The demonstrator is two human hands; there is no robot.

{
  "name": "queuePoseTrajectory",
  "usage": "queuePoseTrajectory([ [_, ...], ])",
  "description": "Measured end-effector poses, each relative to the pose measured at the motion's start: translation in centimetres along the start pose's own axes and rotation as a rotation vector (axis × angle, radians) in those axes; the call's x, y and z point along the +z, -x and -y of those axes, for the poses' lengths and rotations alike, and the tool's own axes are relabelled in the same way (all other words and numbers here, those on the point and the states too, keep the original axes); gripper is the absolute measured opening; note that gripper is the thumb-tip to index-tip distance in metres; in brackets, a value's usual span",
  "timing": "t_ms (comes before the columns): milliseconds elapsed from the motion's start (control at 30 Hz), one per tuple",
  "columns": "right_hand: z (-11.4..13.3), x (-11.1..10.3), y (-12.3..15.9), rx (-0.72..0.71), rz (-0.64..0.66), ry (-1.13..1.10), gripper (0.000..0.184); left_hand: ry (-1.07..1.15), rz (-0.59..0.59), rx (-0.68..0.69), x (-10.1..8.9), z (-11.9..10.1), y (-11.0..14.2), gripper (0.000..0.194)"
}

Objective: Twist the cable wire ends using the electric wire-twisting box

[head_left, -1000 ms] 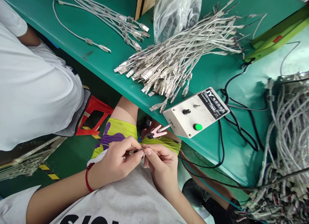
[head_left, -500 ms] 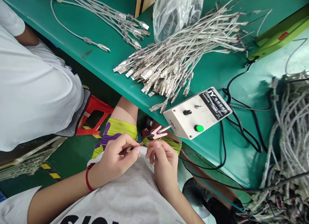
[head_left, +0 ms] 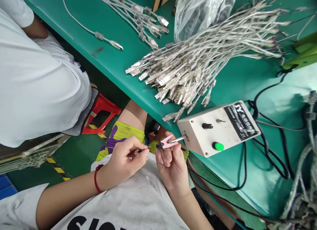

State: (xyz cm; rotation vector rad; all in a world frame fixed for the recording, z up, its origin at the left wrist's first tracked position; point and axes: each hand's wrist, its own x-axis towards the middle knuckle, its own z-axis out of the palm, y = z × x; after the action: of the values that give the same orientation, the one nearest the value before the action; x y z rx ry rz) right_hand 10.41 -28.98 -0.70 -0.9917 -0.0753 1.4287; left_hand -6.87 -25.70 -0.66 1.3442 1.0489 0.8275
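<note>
I have the left hand (head_left: 128, 157) pinching a wire (head_left: 142, 150), its end near the clip (head_left: 167, 143); with the right hand (head_left: 173, 165) I grip that clip, on the rod (head_left: 178, 139) from the box (head_left: 210, 137).

The green bench (head_left: 232, 80) is smooth and glossy, the bag (head_left: 198, 20) near the top edge is crinkled clear plastic, and the cables (head_left: 210, 47) below it look shiny and translucent, with metal plugs (head_left: 163, 80). Right of centre, a matt off-white box (head_left: 195, 127) bears a polished metal rod (head_left: 179, 139) and pink plastic clip (head_left: 167, 143).
</note>
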Motion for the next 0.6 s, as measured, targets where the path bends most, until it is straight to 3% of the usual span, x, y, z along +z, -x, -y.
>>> queuePoseTrajectory([
  [233,-0.2,-0.1,-0.4,-0.015,-0.010,0.009,0.028,0.012,0.041,-0.047,0.3,-0.1,-0.8,0.016],
  [600,-0.1,-0.4,-0.4,-0.015,-0.007,0.034,0.030,0.019,0.047,-0.083,0.6,0.2,-1.2,0.027],
])
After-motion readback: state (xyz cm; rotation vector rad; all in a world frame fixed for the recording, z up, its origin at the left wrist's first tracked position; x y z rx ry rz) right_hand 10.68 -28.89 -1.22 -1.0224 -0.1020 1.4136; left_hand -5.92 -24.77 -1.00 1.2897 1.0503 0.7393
